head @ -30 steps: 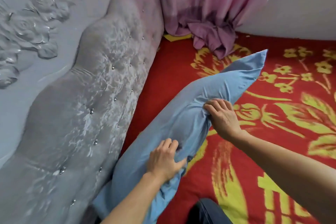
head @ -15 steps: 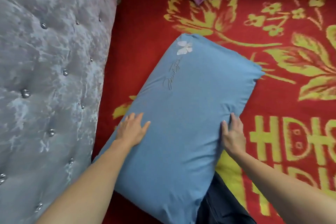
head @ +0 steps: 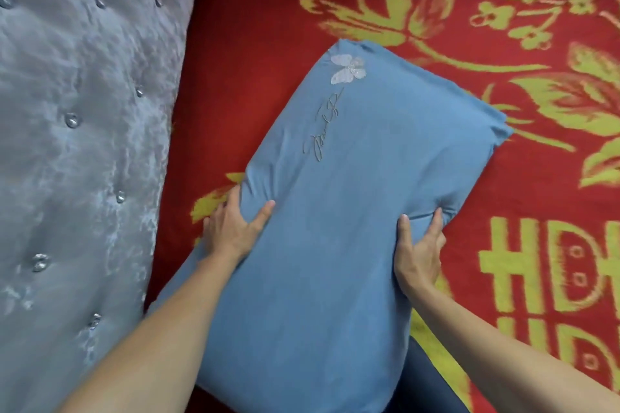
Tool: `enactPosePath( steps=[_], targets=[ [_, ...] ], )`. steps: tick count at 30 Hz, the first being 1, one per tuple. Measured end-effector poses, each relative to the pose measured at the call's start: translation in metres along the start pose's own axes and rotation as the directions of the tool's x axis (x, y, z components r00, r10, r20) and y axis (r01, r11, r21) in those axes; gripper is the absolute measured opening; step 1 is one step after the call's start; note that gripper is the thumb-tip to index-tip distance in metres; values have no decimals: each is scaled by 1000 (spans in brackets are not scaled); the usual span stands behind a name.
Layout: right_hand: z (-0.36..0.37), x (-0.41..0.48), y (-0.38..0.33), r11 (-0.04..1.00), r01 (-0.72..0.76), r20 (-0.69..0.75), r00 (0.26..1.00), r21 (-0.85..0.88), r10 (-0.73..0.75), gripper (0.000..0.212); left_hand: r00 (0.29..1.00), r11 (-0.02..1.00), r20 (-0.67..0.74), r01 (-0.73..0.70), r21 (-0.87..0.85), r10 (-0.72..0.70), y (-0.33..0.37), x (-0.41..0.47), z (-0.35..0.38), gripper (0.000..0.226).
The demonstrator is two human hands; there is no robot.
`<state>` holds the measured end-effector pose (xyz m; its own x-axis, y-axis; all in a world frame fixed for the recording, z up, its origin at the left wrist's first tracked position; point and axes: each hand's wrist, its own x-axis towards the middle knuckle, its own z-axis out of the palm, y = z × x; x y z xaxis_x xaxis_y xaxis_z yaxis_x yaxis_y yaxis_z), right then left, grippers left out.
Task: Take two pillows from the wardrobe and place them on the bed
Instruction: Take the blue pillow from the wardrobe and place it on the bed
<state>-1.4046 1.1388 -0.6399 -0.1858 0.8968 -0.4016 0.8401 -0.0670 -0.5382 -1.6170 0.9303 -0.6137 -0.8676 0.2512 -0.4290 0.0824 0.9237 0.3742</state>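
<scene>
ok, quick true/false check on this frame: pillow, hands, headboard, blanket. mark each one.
1. The blue pillow with a white butterfly motif lies on the red blanket with yellow flowers. True.
2. Only the left hand touches the pillow. False: the right hand grips its other long edge.
3. The grey tufted headboard is on the left of the view. True.
4. A second pillow lies beside it. False: only one is in view.
5. The butterfly sits at the pillow's near end. False: it is at the far end.
</scene>
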Motion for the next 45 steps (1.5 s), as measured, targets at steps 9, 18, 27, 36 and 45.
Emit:
enactPosePath(
  steps=[9,18,27,36,45],
  targets=[
    [-38,6,-108,977,187,-2,982,100,-187,76,935,994,-340,-74,81,98,68,-3,-98,70],
    [6,131,-286,895,442,34,895,57,-444,68,812,992,-573,-57,112,111,117,110,-153,64],
    [90,223,-366,809,587,16,809,27,-588,76,816,989,-560,-138,59,147,123,250,-146,65],
    [179,220,-333,547,778,138,606,-310,-783,77,897,970,-433,24,240,85,72,311,-51,61],
    [182,208,-308,547,748,220,646,-376,-731,74,969,947,-240,23,322,58,58,317,-43,63]
  ],
)
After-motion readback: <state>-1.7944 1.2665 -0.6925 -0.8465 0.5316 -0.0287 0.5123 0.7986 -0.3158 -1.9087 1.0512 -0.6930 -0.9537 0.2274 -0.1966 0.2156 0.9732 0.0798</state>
